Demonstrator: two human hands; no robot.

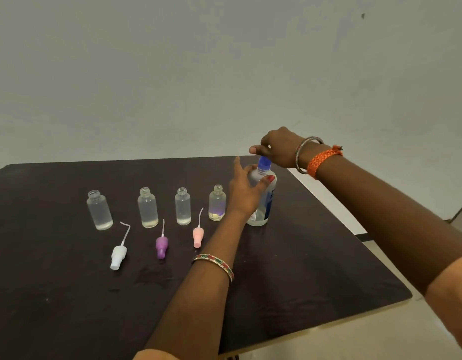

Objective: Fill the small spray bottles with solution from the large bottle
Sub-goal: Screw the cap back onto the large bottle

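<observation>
Head view, nearest first: three spray heads lie loose on the dark table point(69, 294), white spray head point(118, 255) at about seven o'clock of the table, purple spray head point(161, 246) beside it, pink spray head point(198, 236) nearer centre. Behind them stand four small spray bottles in a row, all uncapped: first point(99, 210), second point(148, 208), third point(183, 207), fourth point(217, 203). Each seems to hold clear liquid, though levels are hard to read. At about two o'clock stands the large bottle point(262, 198), upright on the table. The left hand point(244, 193) wraps around its body, thumb pressed on the front. The right hand point(276, 148) is closed over the blue cap point(264, 163) from above. The step looks like turning the cap. To do it well, I judge the left hand should pin the bottle flat on the table while the right twists, keeping it clear of the fourth bottle just beside.
</observation>
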